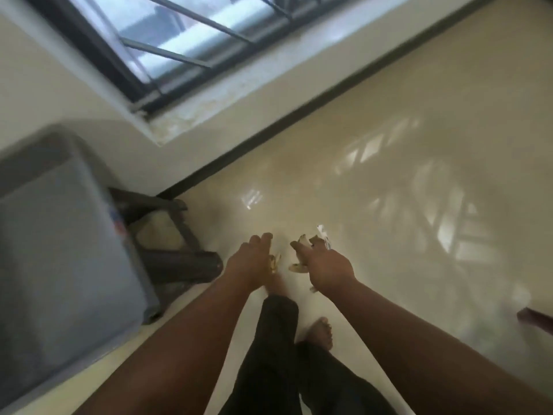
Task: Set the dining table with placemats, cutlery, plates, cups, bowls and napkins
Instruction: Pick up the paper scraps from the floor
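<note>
No tableware shows in this blurred head view. Both my arms reach forward over the glossy cream floor [404, 181]. My left hand [250, 263] holds a small yellowish scrap [275, 261], which looks like banana peel, under its fingers. A similar yellow-brown peel scrap [298, 266] hangs from my right hand [327, 269], whose fingers also grip a thin silvery piece [323, 237] that sticks out ahead of them. The two hands are close together but apart.
A grey box-like appliance [59, 241] stands at the left on a dark stand [176, 253]. Beyond it are a cream wall and a barred window [179, 40]. My bare feet and dark trousers [278, 339] are below. A dark reddish edge [535, 320] enters at the right.
</note>
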